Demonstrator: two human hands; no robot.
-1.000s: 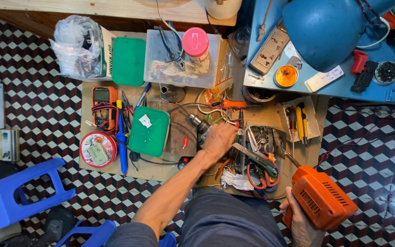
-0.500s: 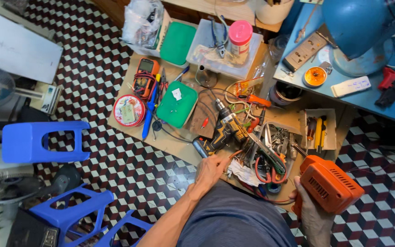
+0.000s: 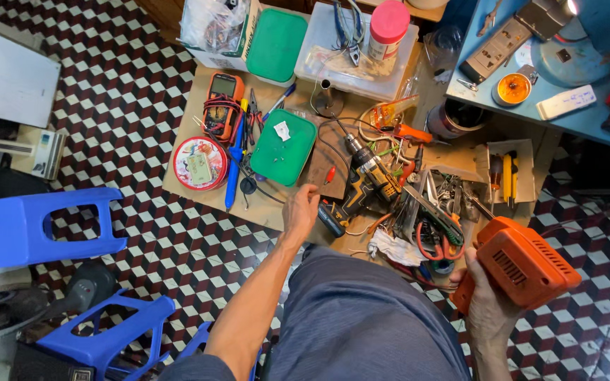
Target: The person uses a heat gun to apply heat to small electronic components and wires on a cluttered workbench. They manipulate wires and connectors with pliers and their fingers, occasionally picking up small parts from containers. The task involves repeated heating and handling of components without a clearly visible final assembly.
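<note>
- The cardboard sheet lies flat on the checkered floor and carries a clutter of tools.
- The orange power tool body sits at about 4 o'clock from the sheet's middle, off its edge, tilted, held up from below.
- The right hand is wrapped around the lower left end of that orange body, fingers closed on it; the fingertips are hidden behind the casing.
- The cordless drill lies on the sheet near its middle, chuck pointing to 11 o'clock, battery end toward 7 o'clock.
- The left hand hovers over the sheet at 9 o'clock from the drill's battery end, just beside it; fingers loosely curled, holding nothing that I can see, though whether a fingertip touches the sheet I cannot tell.
- The green lid lies at 12 o'clock from the left hand.
- The round red tin lies at 10 o'clock from that hand, well apart.
</note>
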